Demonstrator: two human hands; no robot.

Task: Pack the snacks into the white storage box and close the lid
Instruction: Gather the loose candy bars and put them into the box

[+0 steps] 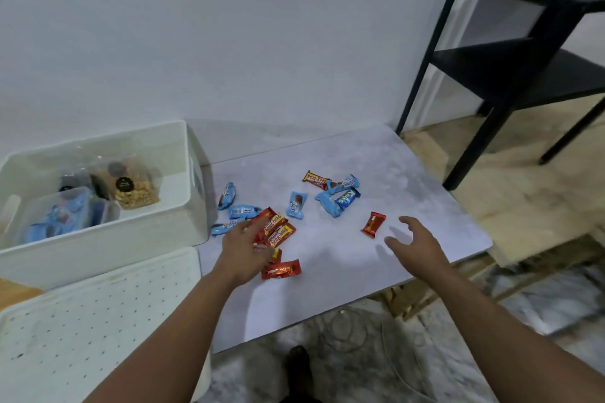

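White wall and pale tabletop [327, 288] frame our work. We find the white storage box [183, 216] open at left and partly filled, its lid [98, 314] lying flat before it, presumably kept off for loading. Our left hand [244, 247] curls round several red bars [276, 231]; our right hand [414, 244] hovers spread and empty near one red bar [373, 224]. We count roughly seven blue packets [337, 198] loose; exact red count unclear.
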